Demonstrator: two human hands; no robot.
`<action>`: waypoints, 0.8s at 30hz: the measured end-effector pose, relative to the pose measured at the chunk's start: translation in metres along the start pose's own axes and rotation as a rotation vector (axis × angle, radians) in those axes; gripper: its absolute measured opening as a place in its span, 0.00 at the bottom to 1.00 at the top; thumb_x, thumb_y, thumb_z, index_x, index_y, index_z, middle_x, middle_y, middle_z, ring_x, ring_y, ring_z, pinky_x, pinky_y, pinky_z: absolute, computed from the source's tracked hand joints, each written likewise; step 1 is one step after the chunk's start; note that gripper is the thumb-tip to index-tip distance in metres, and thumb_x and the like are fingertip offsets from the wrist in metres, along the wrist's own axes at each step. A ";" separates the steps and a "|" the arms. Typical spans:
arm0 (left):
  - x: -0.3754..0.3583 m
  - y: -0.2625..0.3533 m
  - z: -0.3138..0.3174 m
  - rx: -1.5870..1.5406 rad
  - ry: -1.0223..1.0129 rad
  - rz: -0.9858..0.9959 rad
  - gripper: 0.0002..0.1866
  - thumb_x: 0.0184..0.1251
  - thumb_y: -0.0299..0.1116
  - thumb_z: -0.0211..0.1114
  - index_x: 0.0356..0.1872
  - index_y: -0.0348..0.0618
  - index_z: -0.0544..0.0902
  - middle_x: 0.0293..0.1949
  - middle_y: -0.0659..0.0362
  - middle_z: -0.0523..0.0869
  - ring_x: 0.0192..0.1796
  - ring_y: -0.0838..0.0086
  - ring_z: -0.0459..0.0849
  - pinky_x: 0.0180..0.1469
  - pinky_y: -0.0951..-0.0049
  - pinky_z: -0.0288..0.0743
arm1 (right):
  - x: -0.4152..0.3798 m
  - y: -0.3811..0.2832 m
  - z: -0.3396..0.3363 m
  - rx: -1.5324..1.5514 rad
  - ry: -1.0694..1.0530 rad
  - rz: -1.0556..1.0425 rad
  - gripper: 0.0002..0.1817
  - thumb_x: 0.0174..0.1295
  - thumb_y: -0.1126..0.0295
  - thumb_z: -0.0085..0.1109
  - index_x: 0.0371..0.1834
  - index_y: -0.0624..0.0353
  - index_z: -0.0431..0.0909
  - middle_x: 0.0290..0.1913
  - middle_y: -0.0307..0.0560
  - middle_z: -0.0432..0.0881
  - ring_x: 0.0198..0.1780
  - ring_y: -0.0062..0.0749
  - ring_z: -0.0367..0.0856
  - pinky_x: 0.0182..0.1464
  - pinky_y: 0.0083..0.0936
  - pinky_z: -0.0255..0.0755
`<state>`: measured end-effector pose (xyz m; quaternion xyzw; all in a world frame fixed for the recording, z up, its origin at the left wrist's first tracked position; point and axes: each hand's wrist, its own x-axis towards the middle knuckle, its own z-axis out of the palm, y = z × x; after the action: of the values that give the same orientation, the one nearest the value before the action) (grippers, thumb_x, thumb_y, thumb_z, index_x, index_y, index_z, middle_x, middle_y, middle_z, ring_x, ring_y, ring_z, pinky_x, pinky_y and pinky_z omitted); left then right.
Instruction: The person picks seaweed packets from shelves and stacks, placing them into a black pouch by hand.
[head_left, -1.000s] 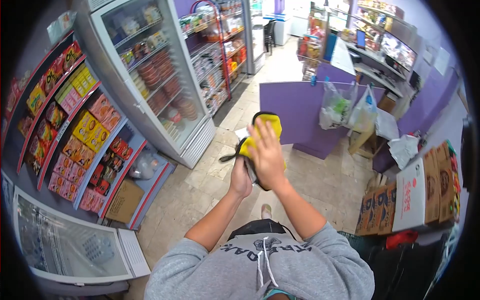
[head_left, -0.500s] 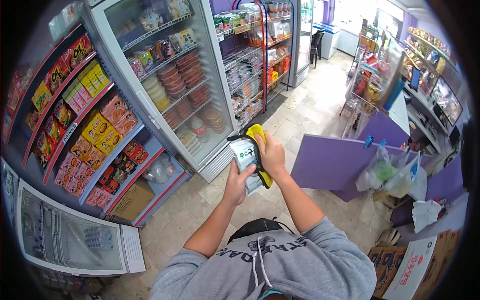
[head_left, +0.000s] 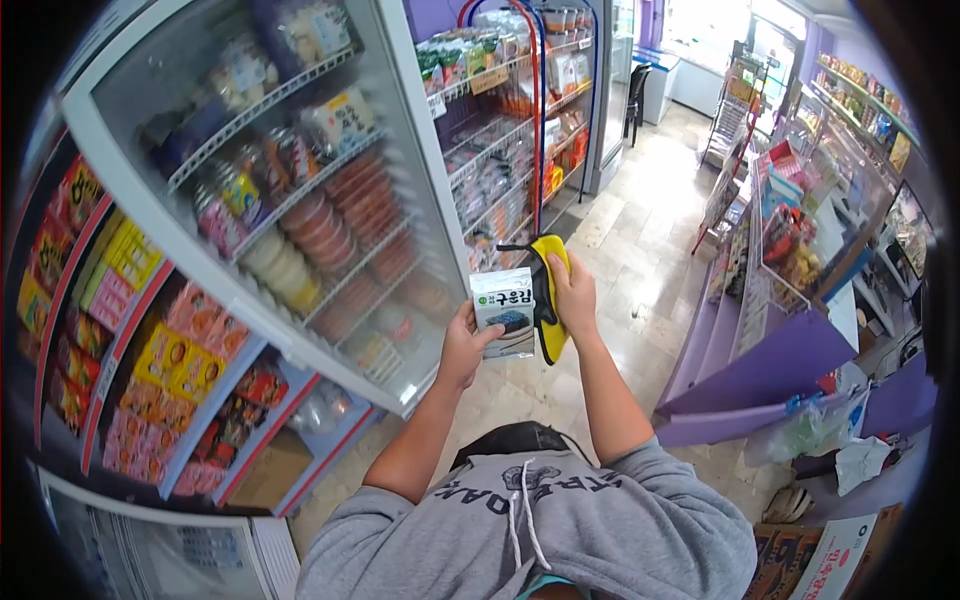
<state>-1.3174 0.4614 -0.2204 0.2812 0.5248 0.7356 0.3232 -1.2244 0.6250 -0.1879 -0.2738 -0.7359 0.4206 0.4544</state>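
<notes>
Grip of the left hand (head_left: 462,347) is closed on a flat, white printed packet (head_left: 506,308), held above the pale tiled floor (head_left: 638,270); the right hand (head_left: 575,296) is closed on a yellow, black-edged cloth (head_left: 549,312) just beside it. Brace the packet from behind and apply the cloth flat, using light, even pressure.
</notes>
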 end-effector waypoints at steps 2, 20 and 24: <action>0.054 0.004 -0.008 0.053 -0.008 0.035 0.28 0.52 0.15 0.64 0.57 0.30 0.68 0.53 0.51 0.78 0.56 0.69 0.77 0.59 0.72 0.69 | 0.034 0.023 0.010 0.001 0.100 0.000 0.16 0.67 0.60 0.52 0.35 0.65 0.75 0.23 0.58 0.77 0.24 0.38 0.77 0.30 0.33 0.68; 0.511 -0.093 0.031 -0.013 0.295 0.205 0.21 0.50 0.18 0.68 0.48 0.35 0.77 0.41 0.60 0.83 0.41 0.75 0.80 0.44 0.76 0.71 | 0.310 0.222 -0.019 0.560 0.105 0.444 0.13 0.68 0.62 0.52 0.43 0.62 0.75 0.29 0.34 0.76 0.29 0.15 0.72 0.31 0.16 0.67; 0.609 -0.107 0.027 0.097 0.452 0.260 0.25 0.47 0.16 0.67 0.51 0.34 0.75 0.44 0.57 0.83 0.45 0.71 0.81 0.50 0.72 0.71 | 0.377 0.246 -0.012 0.455 -0.076 0.421 0.13 0.67 0.63 0.53 0.43 0.63 0.75 0.30 0.35 0.76 0.29 0.15 0.72 0.31 0.16 0.67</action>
<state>-1.6634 0.9720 -0.2690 0.1901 0.5775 0.7892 0.0868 -1.3729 1.0472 -0.2334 -0.2954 -0.5664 0.6694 0.3792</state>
